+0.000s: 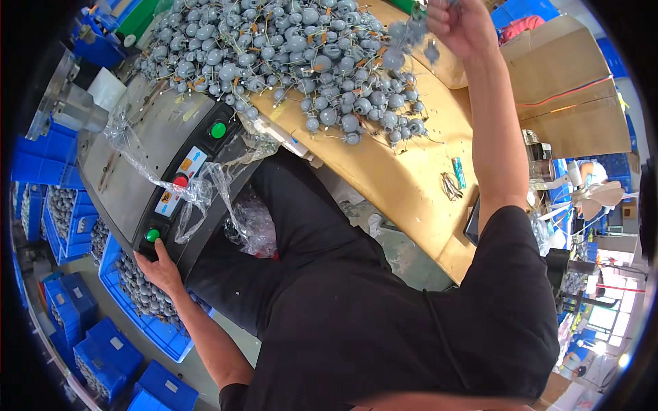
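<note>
My left hand rests at the lower corner of a black control panel, fingers apart, one fingertip at the green push button. It holds nothing. A second green button and a red button sit farther up the same panel. At the top right, my raised right hand has its fingers curled round a few grey ball-shaped parts with thin wires, blurred and partly cut off. Just left of it lies a big heap of similar grey parts on the tan tabletop.
Clear plastic film drapes over the panel. A metal machine head stands at the left. Blue bins of grey parts fill the lower left. An open cardboard box stands right. A teal cylinder lies near a wire coil.
</note>
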{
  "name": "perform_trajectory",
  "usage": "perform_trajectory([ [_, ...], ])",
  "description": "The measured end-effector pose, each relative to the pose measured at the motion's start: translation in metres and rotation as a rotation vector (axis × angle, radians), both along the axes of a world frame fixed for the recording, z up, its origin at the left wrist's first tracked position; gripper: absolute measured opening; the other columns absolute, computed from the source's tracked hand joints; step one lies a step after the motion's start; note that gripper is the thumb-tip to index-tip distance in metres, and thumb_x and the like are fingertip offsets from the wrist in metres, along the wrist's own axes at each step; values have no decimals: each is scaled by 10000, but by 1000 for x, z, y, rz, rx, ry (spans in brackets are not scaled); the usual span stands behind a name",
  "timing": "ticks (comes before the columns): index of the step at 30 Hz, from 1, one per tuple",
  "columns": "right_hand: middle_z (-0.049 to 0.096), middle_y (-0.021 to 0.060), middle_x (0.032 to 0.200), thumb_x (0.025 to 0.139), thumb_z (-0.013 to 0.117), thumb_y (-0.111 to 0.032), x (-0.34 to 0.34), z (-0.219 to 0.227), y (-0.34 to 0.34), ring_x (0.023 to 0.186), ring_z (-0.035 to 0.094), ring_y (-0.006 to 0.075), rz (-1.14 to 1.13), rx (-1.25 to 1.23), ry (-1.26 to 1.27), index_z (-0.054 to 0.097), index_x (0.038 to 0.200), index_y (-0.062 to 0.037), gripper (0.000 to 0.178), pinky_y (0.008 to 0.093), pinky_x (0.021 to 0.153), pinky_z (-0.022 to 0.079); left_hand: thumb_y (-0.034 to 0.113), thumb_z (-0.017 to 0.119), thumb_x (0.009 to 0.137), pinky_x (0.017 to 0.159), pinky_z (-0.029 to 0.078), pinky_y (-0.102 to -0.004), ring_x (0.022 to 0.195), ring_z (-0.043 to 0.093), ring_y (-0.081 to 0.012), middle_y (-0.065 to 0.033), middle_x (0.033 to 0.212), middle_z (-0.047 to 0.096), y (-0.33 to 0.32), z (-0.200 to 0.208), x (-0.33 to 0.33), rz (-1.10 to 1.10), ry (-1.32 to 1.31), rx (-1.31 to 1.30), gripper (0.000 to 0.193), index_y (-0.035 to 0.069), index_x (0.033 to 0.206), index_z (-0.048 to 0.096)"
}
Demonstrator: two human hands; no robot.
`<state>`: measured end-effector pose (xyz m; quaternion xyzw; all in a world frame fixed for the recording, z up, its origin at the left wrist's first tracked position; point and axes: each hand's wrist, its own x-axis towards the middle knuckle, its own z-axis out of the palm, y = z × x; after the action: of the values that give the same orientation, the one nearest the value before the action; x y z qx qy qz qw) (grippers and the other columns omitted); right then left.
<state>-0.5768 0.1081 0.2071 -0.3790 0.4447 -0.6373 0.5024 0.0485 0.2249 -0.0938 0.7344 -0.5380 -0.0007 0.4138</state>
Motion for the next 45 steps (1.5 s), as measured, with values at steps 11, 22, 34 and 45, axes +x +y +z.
perform_trajectory([
  [11, 628, 55, 796, 901, 690, -406, -75, -83, -31, 701, 580, 127, -94, 404, 1066, 684, 928, -32, 376, 274, 572, 452, 349, 734, 928, 1081, 409, -413, 1253, 556, -369, -261, 1369, 570, 1, 4, -3, 45, 8, 69, 675, -65, 1408, 504],
  [22, 724, 220, 1045, 853, 716, -449, 16, -70, -7, 993, 709, 347, -225, -12, 1494, 657, 1238, 4, 597, 414, 892, 542, 399, 693, 948, 885, 518, -347, 975, 664, -233, -193, 1167, 670, -51, 89, -53, -60, 124, 57, 650, -56, 1389, 549],
  [34, 672, 85, 876, 852, 711, -336, -24, -50, -79, 659, 565, 99, -73, 72, 1024, 653, 1071, -15, 393, 247, 489, 391, 392, 586, 878, 804, 523, -450, 877, 674, -415, -243, 922, 708, -204, 136, -120, -243, 253, 102, 412, 9, 943, 724],
  [45, 614, 17, 932, 1018, 561, -293, -33, 0, -91, 518, 406, 35, 49, -18, 675, 655, 1158, -36, 306, 206, 408, 266, 457, 675, 854, 781, 540, -410, 832, 700, -331, -167, 883, 741, -199, 159, -165, -314, 238, 110, 427, 40, 902, 753],
])
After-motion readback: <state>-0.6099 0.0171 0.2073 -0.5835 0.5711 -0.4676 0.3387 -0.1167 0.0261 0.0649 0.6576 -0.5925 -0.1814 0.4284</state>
